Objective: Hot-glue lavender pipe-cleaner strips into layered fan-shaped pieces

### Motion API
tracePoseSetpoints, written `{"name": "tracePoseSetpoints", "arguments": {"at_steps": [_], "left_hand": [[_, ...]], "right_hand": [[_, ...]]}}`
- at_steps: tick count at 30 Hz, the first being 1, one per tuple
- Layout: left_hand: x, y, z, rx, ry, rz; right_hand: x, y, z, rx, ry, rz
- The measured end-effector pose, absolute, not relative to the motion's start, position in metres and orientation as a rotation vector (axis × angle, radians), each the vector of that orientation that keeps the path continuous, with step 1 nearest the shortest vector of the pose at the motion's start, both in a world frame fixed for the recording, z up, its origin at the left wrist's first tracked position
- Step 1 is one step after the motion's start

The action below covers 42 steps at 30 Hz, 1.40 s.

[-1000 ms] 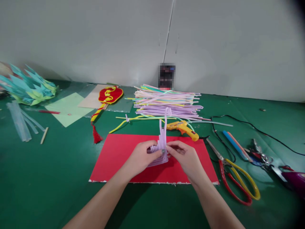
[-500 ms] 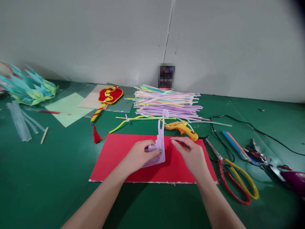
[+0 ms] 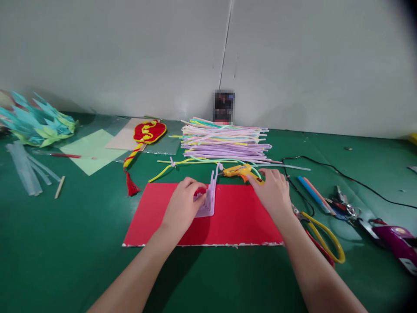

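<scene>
My left hand [image 3: 182,204] is closed on a lilac pipe-cleaner piece [image 3: 208,211], bent into nested L-shaped rows with a curled tip at the top. The hand hides part of it. The piece is over a red board [image 3: 241,217] with a ragged white front edge. My right hand [image 3: 273,189] has its thumb and fingers around the handle end of a yellow hot glue gun [image 3: 237,170], which lies behind the board, nozzle to the left.
A pile of pastel pipe cleaners [image 3: 224,143] lies behind the glue gun. Scissors [image 3: 325,232], glue sticks [image 3: 314,194], pliers [image 3: 342,204] and a black cord [image 3: 348,178] are to the right. Leftward are a red-and-yellow fan [image 3: 150,131], green paper [image 3: 93,152] and a teal leafy piece [image 3: 39,121].
My right hand has moved right and away from me, from beside the lilac piece to the glue gun's handle. My left hand, with the piece, has shifted slightly left and the piece sits lower.
</scene>
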<state>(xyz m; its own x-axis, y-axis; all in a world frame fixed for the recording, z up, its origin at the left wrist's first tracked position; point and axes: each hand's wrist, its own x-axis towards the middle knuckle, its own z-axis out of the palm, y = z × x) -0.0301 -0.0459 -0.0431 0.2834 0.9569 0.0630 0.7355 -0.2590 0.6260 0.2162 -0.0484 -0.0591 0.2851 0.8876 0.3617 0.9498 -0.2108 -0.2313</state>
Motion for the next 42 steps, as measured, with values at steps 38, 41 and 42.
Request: {"name": "tracePoseSetpoints", "arguments": {"at_steps": [38,41,42], "left_hand": [[-0.028,-0.044,-0.037,1.954,1.516,0.684],[-0.032,-0.042,-0.036,1.902,1.496,0.544],[-0.032,-0.042,-0.037,1.888,1.482,0.503]], "right_hand": [[0.207,-0.092,-0.072,-1.796,-1.862,0.029],[0.207,-0.093,-0.071,-1.799,-1.861,0.041],[0.207,-0.093,-0.071,-1.805,-1.855,0.05]]}}
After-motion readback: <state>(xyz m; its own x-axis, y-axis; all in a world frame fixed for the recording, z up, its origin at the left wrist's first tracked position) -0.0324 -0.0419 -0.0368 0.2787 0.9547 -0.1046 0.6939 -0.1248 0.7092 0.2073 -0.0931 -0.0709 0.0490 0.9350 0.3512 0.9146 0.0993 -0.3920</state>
